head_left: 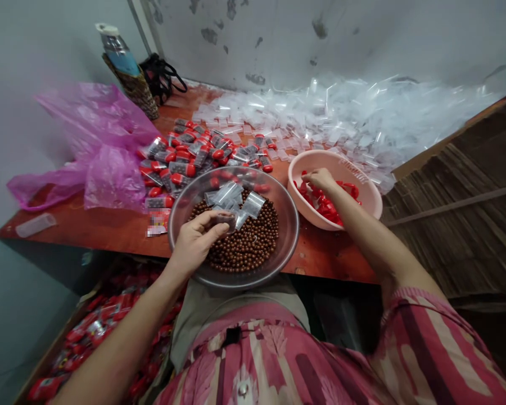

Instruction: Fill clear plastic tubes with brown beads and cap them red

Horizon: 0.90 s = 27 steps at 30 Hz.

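Note:
My left hand (198, 239) is closed round a small clear container (226, 220) with dark contents, over a metal bowl (290, 242). Brown beads (253, 244) fill much of that bowl, and several clear containers (230, 197) lie on top of them. Inside the pink basin (371, 194) on the right are several red caps (326, 208). My right hand (319, 179) reaches into the basin with its fingers bent down at the caps; its fingertips are partly hidden, and whether they hold a cap is unclear.
Red-capped, filled containers (183, 154) are piled behind the bowl. Many clear containers (320, 112) lie along the wall. A pink plastic bag (113, 163) and a bottle (120, 53) are at the left, stacked cardboard (459, 197) at the right. Red packets (105, 320) fill a box below.

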Each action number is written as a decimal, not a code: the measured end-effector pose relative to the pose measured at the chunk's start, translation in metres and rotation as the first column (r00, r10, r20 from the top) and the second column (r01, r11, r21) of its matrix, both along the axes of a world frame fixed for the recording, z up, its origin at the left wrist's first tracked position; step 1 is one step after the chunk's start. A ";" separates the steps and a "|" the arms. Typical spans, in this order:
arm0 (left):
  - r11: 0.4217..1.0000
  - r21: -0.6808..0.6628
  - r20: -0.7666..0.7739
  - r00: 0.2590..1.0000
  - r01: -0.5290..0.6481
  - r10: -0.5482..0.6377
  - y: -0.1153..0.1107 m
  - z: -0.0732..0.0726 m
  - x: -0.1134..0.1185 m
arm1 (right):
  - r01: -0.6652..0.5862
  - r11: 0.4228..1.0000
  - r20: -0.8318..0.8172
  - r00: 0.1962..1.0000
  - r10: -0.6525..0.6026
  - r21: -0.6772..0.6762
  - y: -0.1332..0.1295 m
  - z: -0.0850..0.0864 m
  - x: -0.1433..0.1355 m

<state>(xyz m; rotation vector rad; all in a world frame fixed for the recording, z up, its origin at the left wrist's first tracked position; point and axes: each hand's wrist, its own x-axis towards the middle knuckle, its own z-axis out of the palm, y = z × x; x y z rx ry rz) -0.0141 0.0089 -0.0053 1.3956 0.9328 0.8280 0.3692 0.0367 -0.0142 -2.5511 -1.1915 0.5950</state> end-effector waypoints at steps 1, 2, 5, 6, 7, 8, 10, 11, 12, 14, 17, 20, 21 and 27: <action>1.000 -0.004 -0.001 1.000 0.003 -0.003 0.000 0.000 0.000 | 0.002 1.000 0.014 1.000 -0.002 0.014 -0.001 0.000 0.004; 1.000 -0.008 0.001 1.000 0.006 -0.006 0.000 0.000 0.000 | -0.004 1.000 0.033 0.999 0.003 0.020 -0.001 0.001 0.008; 1.000 -0.019 0.012 1.000 0.002 -0.001 -0.001 0.000 0.000 | -0.049 0.999 0.083 0.995 0.047 0.017 -0.003 0.003 0.016; 1.000 -0.021 0.014 1.000 -0.002 0.002 -0.001 0.000 0.000 | -0.066 0.998 0.108 0.992 0.065 0.011 -0.003 0.004 0.018; 1.000 -0.022 0.014 1.000 -0.004 0.004 -0.001 0.000 0.000 | -0.084 0.996 0.139 0.987 0.083 0.001 -0.004 0.005 0.019; 1.000 -0.022 0.011 1.000 -0.003 0.003 -0.001 0.001 0.000 | -0.105 0.994 0.169 0.980 0.106 -0.015 -0.004 0.005 0.020; 1.000 -0.018 0.002 1.000 -0.001 0.001 -0.002 0.002 0.000 | -0.153 0.986 0.225 0.961 0.162 -0.060 -0.004 0.005 0.020; 1.000 -0.014 -0.001 1.000 0.000 0.000 -0.002 0.003 0.000 | -0.175 0.981 0.252 0.949 0.190 -0.081 -0.004 0.005 0.019; 1.000 -0.010 -0.006 1.000 0.001 -0.001 -0.002 0.003 0.001 | -0.198 0.975 0.279 0.935 0.218 -0.096 -0.004 0.004 0.017; 1.000 -0.006 -0.013 1.000 0.003 -0.003 -0.003 0.004 0.001 | -0.270 0.957 0.325 0.900 0.291 -0.109 -0.004 0.001 0.014; 1.000 -0.007 -0.007 1.000 0.009 -0.009 -0.003 0.004 0.000 | -0.418 0.899 0.329 0.836 0.438 -0.134 -0.003 -0.004 0.010; 1.000 -0.013 0.018 1.000 0.009 -0.009 -0.003 0.003 0.000 | -0.464 0.868 0.311 0.810 0.497 -0.178 -0.001 -0.007 0.012; 1.000 -0.017 0.025 1.000 0.009 -0.009 -0.003 0.003 0.000 | -0.456 0.871 0.315 0.812 0.491 -0.183 -0.001 -0.007 0.013; 1.000 -0.011 0.060 0.998 0.026 -0.025 -0.003 0.005 0.001 | -0.361 0.931 0.308 0.893 0.329 0.055 -0.014 0.022 0.007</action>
